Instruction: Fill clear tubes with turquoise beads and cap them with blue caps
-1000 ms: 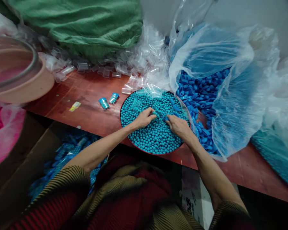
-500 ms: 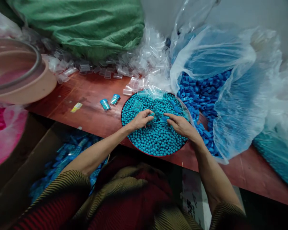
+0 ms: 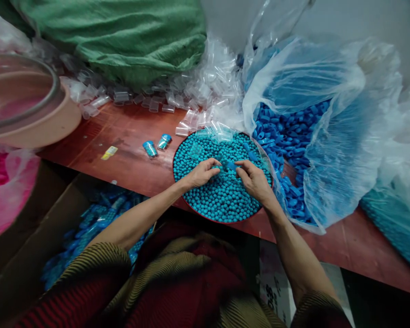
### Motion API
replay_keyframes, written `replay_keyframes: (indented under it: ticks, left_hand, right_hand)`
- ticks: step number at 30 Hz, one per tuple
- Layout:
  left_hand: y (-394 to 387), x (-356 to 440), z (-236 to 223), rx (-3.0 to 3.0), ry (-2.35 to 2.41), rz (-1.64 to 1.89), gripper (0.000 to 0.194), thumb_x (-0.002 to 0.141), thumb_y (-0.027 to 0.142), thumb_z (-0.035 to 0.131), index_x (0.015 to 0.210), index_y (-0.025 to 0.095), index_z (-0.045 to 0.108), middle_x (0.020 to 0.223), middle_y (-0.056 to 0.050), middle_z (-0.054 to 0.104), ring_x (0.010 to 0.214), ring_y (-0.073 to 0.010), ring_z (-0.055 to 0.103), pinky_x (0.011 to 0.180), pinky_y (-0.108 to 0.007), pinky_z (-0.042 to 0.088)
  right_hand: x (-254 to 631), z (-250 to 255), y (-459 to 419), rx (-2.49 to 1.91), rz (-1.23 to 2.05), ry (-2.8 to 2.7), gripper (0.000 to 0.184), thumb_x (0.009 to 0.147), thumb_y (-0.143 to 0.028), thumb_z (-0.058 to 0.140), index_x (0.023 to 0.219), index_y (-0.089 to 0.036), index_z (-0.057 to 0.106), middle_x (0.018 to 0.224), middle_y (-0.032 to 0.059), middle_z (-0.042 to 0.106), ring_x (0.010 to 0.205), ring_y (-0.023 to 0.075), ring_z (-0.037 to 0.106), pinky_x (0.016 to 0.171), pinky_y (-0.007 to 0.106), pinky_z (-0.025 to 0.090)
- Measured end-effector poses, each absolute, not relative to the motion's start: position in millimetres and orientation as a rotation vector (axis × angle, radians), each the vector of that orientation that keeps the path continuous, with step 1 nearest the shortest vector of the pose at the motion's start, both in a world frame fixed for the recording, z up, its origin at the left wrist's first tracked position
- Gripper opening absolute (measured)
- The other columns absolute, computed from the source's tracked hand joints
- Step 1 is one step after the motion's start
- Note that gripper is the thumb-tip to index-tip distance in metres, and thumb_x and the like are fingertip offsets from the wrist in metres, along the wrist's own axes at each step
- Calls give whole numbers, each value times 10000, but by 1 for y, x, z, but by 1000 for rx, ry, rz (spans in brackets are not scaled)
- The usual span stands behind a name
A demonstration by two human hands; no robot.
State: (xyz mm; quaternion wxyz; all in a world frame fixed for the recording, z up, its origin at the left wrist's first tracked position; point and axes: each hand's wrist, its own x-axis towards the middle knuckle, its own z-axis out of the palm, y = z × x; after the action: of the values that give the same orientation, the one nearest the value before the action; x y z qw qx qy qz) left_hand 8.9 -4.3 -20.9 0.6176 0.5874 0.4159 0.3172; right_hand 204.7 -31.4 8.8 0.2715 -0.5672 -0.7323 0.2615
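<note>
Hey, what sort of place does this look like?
Most likely a small hand-assembly or packing workshop: a round tray of turquoise beads, clear plastic tubes heaped behind it, and an open bag of blue plastic pieces share one table.

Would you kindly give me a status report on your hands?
Right hand pinching blue piece. Left hand curled beside it, contents unclear. Both above turquoise beads. Clear tubes at beads' far side.
</note>
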Motion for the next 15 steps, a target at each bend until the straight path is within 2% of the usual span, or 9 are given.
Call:
replay_keyframes:
  ticks: [5,10,13,15]
  left_hand:
    - [-6,8,-22,1346,952,770,160,772,244,532,896,144,525,686,47,493,539,-52,437,490,-162,362]
    - [-9,7,-21,1253,921,738,250,786,324,545,967,157,510,700,43,503,511,-60,480,436,-165,355]
    - [-15,15,-21,1214,860,820,299,772,352,582,982,157,497,752,26,537,520,-58,482,434,-166,368]
    - [-20,19,-21,1198,847,855,362,773,349,591,1061,161,477,769,22,548,500,-55,467,423,-169,371]
  right_hand:
    - [201,10,-34,-1466,662,-2146,204,856,-290,476,946,-204,638,814,50,681,749,197,632,700,293,440]
    - [200,8,-37,-1516,822,-1870,178,877,-325,458,974,-205,546,657,-1,605,601,159,569,611,274,426]
    - [183,-1,-41,-1449,877,-1678,142,876,-347,463,856,-217,518,649,-25,564,573,127,519,583,252,412]
    - [173,-6,-44,-1445,859,-1599,158,867,-351,480,798,-215,524,651,-28,549,578,118,499,580,246,404]
